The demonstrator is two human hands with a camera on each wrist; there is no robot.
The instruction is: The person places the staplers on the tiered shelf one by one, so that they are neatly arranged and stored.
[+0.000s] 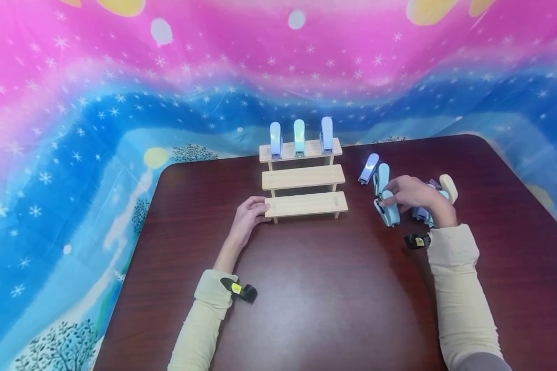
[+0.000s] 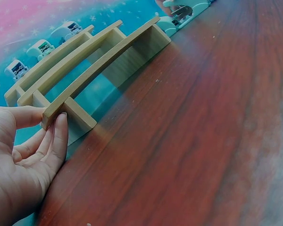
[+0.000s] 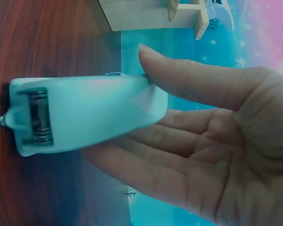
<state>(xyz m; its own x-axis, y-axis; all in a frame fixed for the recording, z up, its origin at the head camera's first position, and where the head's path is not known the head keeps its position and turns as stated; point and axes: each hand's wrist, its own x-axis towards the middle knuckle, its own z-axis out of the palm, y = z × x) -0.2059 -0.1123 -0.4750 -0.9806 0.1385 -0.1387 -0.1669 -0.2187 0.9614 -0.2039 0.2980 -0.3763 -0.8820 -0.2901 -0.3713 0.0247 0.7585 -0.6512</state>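
The right hand (image 1: pixel 410 195) pinches a light blue stapler (image 1: pixel 389 212) between the thumb and the fingers. This stapler is on the dark red table (image 1: pixel 325 293), at about 3 o'clock from the wooden step shelf (image 1: pixel 303 179), and its end touches the table. In the right wrist view the thumb lies on top of the stapler (image 3: pixel 87 113) and the fingers are under it.

Just behind the hand, at 12 o'clock, two more blue staplers (image 1: pixel 375 172) lie on the table. More staplers are near the wrist, partly hidden by the hand.

The left hand (image 1: pixel 249 214) holds the left end of the lowest step: the thumb is on top and the fingertips (image 2: pixel 60 136) press the front edge.

Three staplers (image 1: pixel 299 136) stand upright on the top step. A colourful cloth (image 1: pixel 74 129) is behind the table.
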